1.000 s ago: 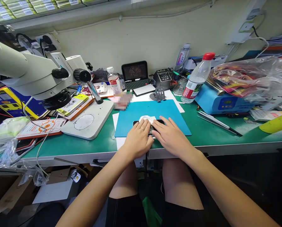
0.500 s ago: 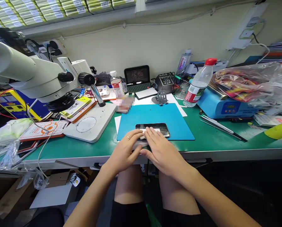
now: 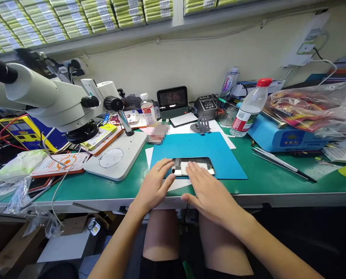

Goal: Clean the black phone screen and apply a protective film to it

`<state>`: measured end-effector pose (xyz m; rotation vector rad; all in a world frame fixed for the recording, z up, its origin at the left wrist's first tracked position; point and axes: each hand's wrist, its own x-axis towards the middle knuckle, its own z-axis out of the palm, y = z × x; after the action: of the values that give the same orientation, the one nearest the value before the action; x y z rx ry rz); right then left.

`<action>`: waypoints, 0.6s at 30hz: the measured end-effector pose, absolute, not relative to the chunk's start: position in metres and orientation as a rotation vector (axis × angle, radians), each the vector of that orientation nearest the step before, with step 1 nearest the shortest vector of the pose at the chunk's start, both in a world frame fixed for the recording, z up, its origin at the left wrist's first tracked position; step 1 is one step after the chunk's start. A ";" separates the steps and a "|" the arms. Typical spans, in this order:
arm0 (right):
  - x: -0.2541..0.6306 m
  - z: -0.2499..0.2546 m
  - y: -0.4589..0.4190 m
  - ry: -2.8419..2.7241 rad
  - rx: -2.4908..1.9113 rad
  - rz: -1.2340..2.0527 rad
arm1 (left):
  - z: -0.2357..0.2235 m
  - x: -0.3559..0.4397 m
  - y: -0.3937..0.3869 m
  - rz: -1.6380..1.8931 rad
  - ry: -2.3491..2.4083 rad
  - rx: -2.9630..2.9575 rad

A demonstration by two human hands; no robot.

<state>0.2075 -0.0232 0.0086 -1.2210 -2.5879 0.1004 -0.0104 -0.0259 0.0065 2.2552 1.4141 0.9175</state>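
Note:
A phone (image 3: 178,170) with a dark, reflective face lies lengthwise across the front of the blue mat (image 3: 231,162). On the phone is a flat white piece (image 3: 184,168), perhaps a wipe or paper; I cannot tell which. My right hand (image 3: 210,186) rests its outstretched fingers on this white piece, thumb held apart to the left. At the phone's left end is my left hand (image 3: 155,182), its fingers extended along the edge and a ring on one of them. Both palms are over the near edge of the table.
A microscope (image 3: 53,100) stands on its pale base (image 3: 117,162) at the left. Behind the mat are a small screen (image 3: 173,99) and a black metal holder (image 3: 203,126). To the right are a red-capped bottle (image 3: 245,116), tweezers (image 3: 280,162) and a blue device (image 3: 292,135).
My right hand has slid to the right along the phone, away from my left hand. More of the phone's left part shows. The whole view has shifted slightly.

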 end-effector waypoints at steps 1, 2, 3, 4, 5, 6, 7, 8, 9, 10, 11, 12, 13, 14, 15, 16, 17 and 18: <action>0.206 0.009 -0.019 -2.571 -1.261 0.114 | 0.007 -0.010 -0.026 0.906 1.402 2.263; 0.201 0.010 -0.015 -2.558 -1.285 0.136 | 0.007 -0.011 -0.027 0.904 1.391 2.265; 0.193 0.011 -0.011 -2.548 -1.291 0.164 | 0.007 -0.012 -0.027 0.911 1.378 2.263; 0.185 0.012 -0.009 -2.537 -1.282 0.195 | 0.008 -0.013 -0.027 0.920 1.358 2.260; 0.177 0.013 -0.008 -2.526 -1.265 0.224 | 0.008 -0.014 -0.028 0.932 1.331 2.255; 0.171 0.014 -0.009 -2.517 -1.243 0.252 | 0.009 -0.015 -0.028 0.942 1.301 2.251; 0.168 0.015 -0.012 -2.515 -1.211 0.272 | 0.009 -0.015 -0.029 0.942 1.272 2.250; 0.168 0.014 -0.015 -2.519 -1.169 0.281 | 0.011 -0.013 -0.029 0.933 1.246 2.255; 0.171 0.013 -0.019 -2.526 -1.123 0.278 | 0.012 -0.010 -0.030 0.907 1.222 2.269; 0.177 0.012 -0.022 -2.530 -1.081 0.261 | 0.014 -0.006 -0.031 0.867 1.199 2.293; 0.183 0.010 -0.024 -2.531 -1.051 0.236 | 0.017 0.001 -0.032 0.816 1.177 2.325; 0.190 0.008 -0.024 -2.528 -1.040 0.210 | 0.020 0.008 -0.031 0.756 1.158 2.362; 0.196 0.007 -0.023 -2.522 -1.053 0.187 | 0.023 0.017 -0.031 0.699 1.148 2.395; 0.199 0.007 -0.020 -2.520 -1.080 0.167 | 0.026 0.026 -0.029 0.646 1.158 2.422; 0.200 0.007 -0.016 -2.526 -1.108 0.151 | 0.029 0.034 -0.026 0.601 1.194 2.438; 0.199 0.007 -0.011 -2.541 -1.132 0.137 | 0.032 0.041 -0.024 0.567 1.247 2.445; 0.196 0.008 -0.007 -2.557 -1.147 0.121 | 0.034 0.046 -0.021 0.542 1.309 2.443; 0.193 0.008 -0.004 -2.571 -1.156 0.105 | 0.034 0.051 -0.020 0.525 1.368 2.439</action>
<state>0.1927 -0.0036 0.0084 -1.1562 -2.5708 0.1046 0.0508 -0.0199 0.0344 2.4385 1.3682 0.5254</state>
